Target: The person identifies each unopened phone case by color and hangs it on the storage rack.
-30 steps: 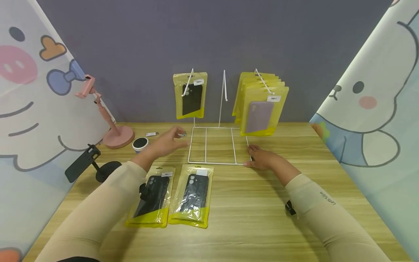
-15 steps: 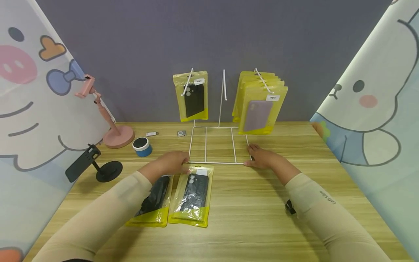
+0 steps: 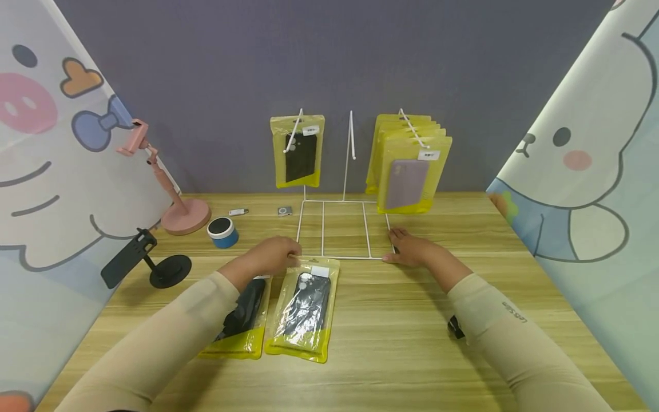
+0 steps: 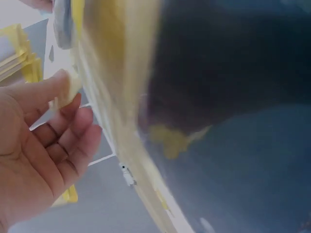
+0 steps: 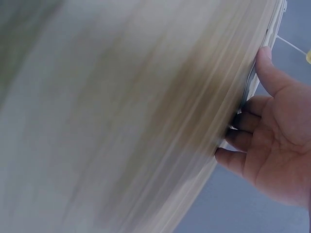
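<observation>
My left hand (image 3: 269, 255) pinches the top edge of a yellow, clear-fronted pouch with a black phone case (image 3: 306, 312) inside. In the left wrist view, thumb and forefinger (image 4: 60, 85) meet on its pale edge. A second pouch with a black phone case (image 3: 248, 312) lies to its left, partly hidden under my forearm. My right hand (image 3: 412, 249) rests at the front right corner of the white wire display rack (image 3: 368, 229), its fingers touching the base. On the rack hang one black-cased pouch (image 3: 297, 151) at left and several pouches, a lilac case (image 3: 407, 183) foremost, at right.
Left of the rack stand a pink phone stand (image 3: 186, 216), a black phone stand (image 3: 170, 271) and a blue-and-white round tub (image 3: 223, 233). A white USB stick (image 3: 238, 212) and a small grey square gadget (image 3: 285, 211) lie behind. The rack's middle hook (image 3: 352, 134) bears nothing.
My left hand has come down from beside the rack to the nearer pouch and taken its top edge. That pouch has shifted slightly right. The right hand stays at the rack corner.
</observation>
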`<state>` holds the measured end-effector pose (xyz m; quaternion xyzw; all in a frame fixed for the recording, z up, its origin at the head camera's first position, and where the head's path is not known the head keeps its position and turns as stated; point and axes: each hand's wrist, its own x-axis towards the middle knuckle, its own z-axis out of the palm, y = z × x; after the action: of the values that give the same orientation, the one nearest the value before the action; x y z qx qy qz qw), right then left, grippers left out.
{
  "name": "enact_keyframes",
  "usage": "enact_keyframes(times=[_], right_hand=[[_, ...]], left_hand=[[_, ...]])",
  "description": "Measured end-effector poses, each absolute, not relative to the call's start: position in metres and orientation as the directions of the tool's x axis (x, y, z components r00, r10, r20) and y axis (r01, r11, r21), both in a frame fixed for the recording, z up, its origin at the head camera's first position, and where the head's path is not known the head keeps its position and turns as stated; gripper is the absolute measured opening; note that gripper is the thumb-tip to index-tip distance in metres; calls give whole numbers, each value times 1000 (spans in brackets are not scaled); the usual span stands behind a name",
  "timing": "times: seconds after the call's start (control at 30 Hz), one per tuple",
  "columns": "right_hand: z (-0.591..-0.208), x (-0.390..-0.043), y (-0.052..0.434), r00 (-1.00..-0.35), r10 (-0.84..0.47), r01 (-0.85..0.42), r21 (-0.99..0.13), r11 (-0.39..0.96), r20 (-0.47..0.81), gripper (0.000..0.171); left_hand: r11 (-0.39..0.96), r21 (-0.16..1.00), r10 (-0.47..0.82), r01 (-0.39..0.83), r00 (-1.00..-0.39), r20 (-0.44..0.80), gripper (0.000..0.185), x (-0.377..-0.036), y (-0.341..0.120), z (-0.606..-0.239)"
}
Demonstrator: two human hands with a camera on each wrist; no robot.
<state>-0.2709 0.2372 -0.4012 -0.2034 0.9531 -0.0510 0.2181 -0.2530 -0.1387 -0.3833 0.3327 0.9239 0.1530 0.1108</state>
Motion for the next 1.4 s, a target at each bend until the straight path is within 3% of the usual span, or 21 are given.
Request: enact_keyframes(times=[0.23,0.5,0.7,1.07,1.4], right_hand=[[-402,-271,238,-826,-400,-353,-190,916,-397,89],[-404,-271,238,-826,-396,-346,-194,918,-402,89],[-405,-270,239,-824,-398,-347,-196,917,-404,89],[-405,-271,239,-828,-405,-361,-183,914,-388,89],[-403,-269,238,-828,-420,-374,-192,907,-371,87]], left_hand=[[636,623,577,456,-817,10,10,-251,-141,-363],[342,912,485,227,-874,36,28,-247,-148,-346],[316,926,425,208,-903,58,32,-244,-156,-334],[172,911,294,376,-902,317,15,-238,-168,-292],[164,895,147,416,-907,394,22,-239,-172,-257]])
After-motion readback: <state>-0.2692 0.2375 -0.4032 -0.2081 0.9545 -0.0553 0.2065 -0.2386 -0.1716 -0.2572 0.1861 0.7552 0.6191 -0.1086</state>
